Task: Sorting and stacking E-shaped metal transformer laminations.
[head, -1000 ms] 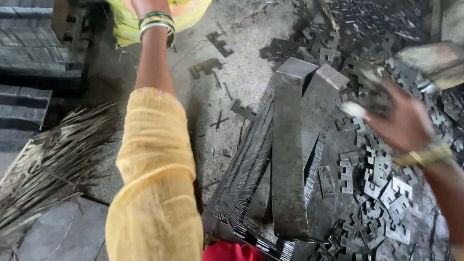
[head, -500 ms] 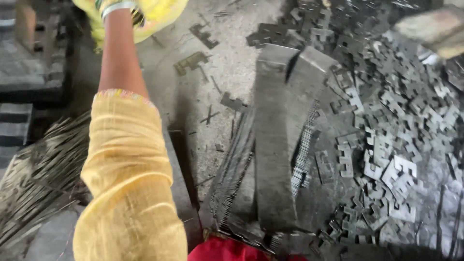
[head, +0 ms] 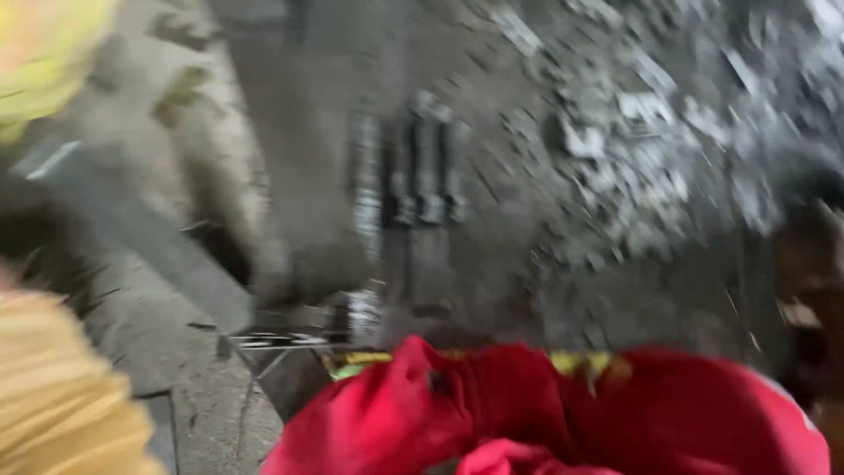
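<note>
The picture is smeared by fast camera motion. My left arm's yellow sleeve (head: 53, 396) fills the bottom left corner; the left hand itself does not show. A brown blur at the right edge looks like my right hand (head: 807, 281), and I cannot tell whether it holds anything. Stacks of thin grey metal stampings (head: 413, 176) lie in the middle on the dusty floor. A loose heap of small metal pieces (head: 633, 149) spreads to the upper right.
Red cloth (head: 545, 413) with a yellow edge covers the bottom centre. A yellow cloth (head: 40, 53) sits at the top left. A grey slab (head: 132, 229) runs diagonally at left, with thin metal sheets (head: 281, 339) by its lower end.
The view has swung down and blurred. The red cloth now fills the bottom. My left forearm and hand have left the view, and the metal stacks appear higher in the picture.
</note>
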